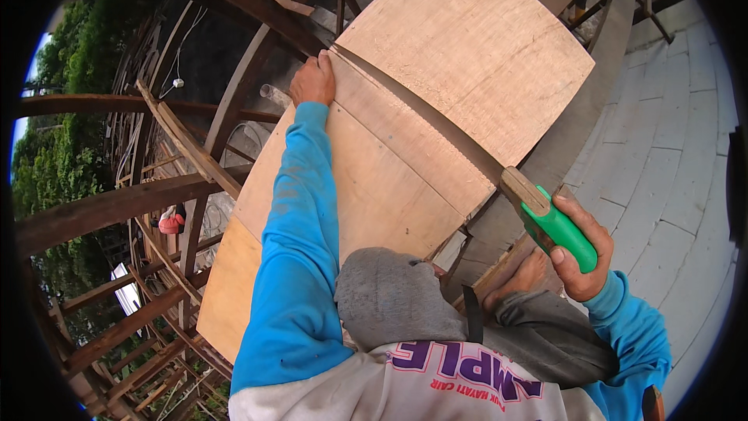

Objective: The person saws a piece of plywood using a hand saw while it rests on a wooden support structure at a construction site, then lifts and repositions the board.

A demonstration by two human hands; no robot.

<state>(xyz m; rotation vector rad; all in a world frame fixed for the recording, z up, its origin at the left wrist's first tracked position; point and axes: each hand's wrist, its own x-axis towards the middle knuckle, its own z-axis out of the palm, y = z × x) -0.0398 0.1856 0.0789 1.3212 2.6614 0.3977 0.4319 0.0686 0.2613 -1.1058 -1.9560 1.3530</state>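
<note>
A handsaw with a green handle point(567, 230) is gripped in my right hand point(584, 253), fingers wrapped round the grip. Its brownish blade point(526, 189) shows only in part, at the near right end of a long gap between two plywood pieces. Beyond that gap lies a broad plywood panel point(467, 47). On the near side is a plywood strip point(405, 132), with a rough edge and pale sawdust along the gap. My left hand point(313, 79) is closed over the strip's far left corner, its fingertips partly hidden.
More plywood point(366, 195) lies nearer to me, under my left arm. Wooden beams point(117, 203) form an open frame on the left, with gaps below. Grey planking point(662, 132) spreads on the right. My bent knee point(389, 292) and bare foot point(520, 277) are close to the plywood.
</note>
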